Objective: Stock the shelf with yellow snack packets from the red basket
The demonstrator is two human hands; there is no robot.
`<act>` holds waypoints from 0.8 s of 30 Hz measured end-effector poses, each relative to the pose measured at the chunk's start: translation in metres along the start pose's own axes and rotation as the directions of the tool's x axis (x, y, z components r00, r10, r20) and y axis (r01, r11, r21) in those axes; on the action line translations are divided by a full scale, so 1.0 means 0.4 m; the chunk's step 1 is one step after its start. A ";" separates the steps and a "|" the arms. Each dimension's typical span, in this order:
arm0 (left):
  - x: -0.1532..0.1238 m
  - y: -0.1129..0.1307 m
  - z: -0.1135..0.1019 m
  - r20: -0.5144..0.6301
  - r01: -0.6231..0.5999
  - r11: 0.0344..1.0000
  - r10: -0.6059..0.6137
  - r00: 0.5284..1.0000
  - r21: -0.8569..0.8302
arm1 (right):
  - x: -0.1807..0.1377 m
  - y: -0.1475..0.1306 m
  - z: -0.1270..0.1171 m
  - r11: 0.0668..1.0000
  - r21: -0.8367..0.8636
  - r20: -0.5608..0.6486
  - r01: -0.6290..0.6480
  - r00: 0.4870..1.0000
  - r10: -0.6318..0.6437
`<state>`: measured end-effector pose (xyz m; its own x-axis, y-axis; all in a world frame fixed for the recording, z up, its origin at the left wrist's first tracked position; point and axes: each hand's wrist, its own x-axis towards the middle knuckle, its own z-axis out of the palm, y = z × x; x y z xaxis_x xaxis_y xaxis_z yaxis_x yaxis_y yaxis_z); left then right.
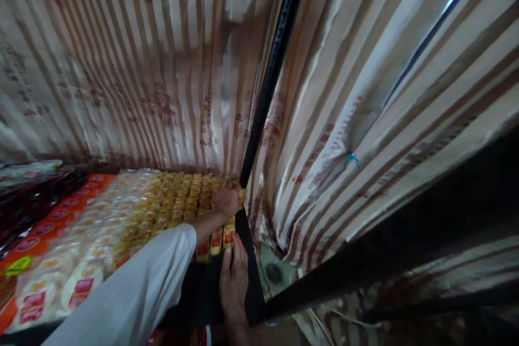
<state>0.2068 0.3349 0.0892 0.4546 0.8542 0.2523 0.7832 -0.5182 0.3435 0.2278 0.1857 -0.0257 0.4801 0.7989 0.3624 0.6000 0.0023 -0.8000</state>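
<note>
Small yellow food packets (162, 200) in clear wrap stand in tight rows on the black shelf (203, 292). My left hand (227, 198), at the end of a white sleeve, reaches across to the back right corner. Its fingers are curled over a yellow packet (242, 196) there, partly hidden by the hand. Nearer, my right hand (235, 275) lies with fingers stretched out along the shelf's right side. Its fingertips touch the front packet (228, 237) with a red label, at the near end of the rightmost row.
White round packets (83, 286) with red labels fill rows to the left, beside an orange printed strip (57, 216). Dark shiny packages (36, 205) lie farther left. A black post (270, 75) rises at the corner, before striped sheeting (182, 65). A dark beam (385, 227) crosses the right.
</note>
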 end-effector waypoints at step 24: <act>-0.023 0.011 -0.010 -0.174 0.089 0.996 -0.089 0.981 -0.007 | 0.006 -0.009 -0.004 0.995 0.076 0.027 -0.067 0.998 0.065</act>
<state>0.2045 0.3246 0.0920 0.3025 0.8764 0.3746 0.8176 -0.4406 0.3707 0.2281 0.1866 -0.0212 0.5009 0.8131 0.2967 0.5163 -0.0055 -0.8564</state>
